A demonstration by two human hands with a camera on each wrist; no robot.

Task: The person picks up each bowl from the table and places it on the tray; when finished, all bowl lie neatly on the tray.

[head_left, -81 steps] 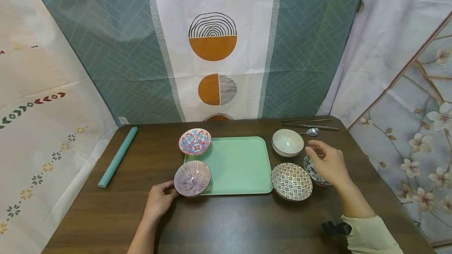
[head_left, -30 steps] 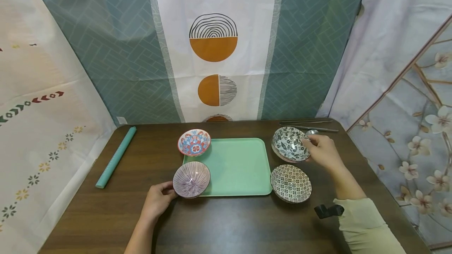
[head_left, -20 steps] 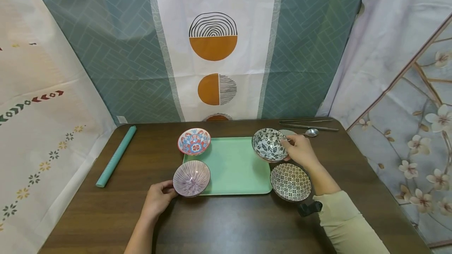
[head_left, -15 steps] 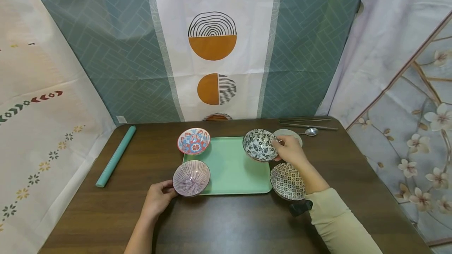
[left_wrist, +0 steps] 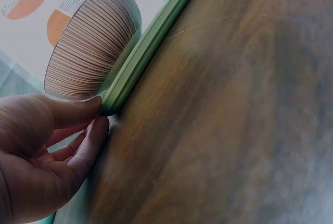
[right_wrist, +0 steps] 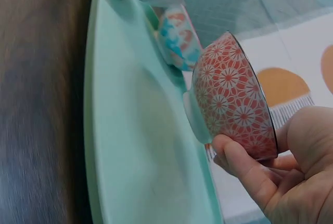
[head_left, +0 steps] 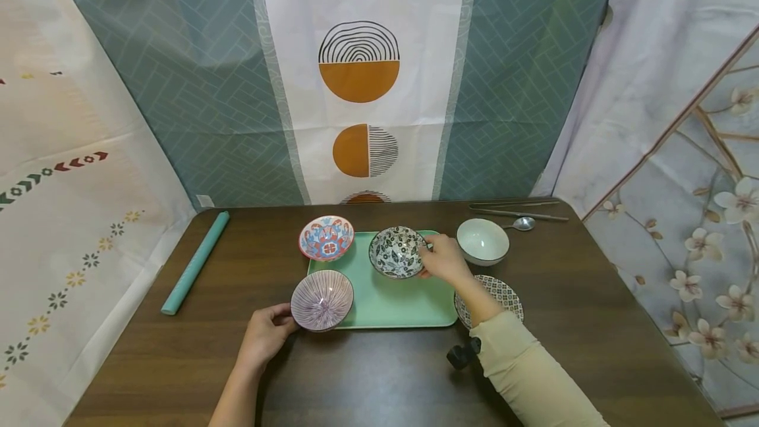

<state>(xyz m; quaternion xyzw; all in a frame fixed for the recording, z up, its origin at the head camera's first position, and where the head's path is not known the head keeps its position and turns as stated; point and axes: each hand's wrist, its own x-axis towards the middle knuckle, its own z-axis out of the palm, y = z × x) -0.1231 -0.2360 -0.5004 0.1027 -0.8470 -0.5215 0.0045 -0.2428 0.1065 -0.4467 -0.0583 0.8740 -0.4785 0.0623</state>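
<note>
A round, flared ceramic bowl [head_left: 397, 252], white inside with a dense black flower-and-leaf print, is held over the middle of a rectangular pale mint-green tray [head_left: 385, 305] with rounded corners and a low raised rim. The right wrist view shows its outer wall as coral red, covered in fine white starry blossoms, with a thin dark line along the lip and a plain pale foot ring; the bowl looks raised off the tray and tilts in the grip. The right hand [head_left: 446, 259] pinches its right side, thumb and fingers on either face of the wall. The left hand [head_left: 268, 337] grips the tray's near left corner between thumb and fingers. Just beside that thumb sits a purple-and-white striped ceramic bowl [head_left: 322, 300], and at the far left corner a red, blue and white patterned bowl [head_left: 326, 238]. Right of the tray, on the dark brown wooden table [head_left: 379, 381], are a plain white bowl [head_left: 482, 241] and a tile-patterned bowl [head_left: 504, 294], partly hidden by the right forearm.
</note>
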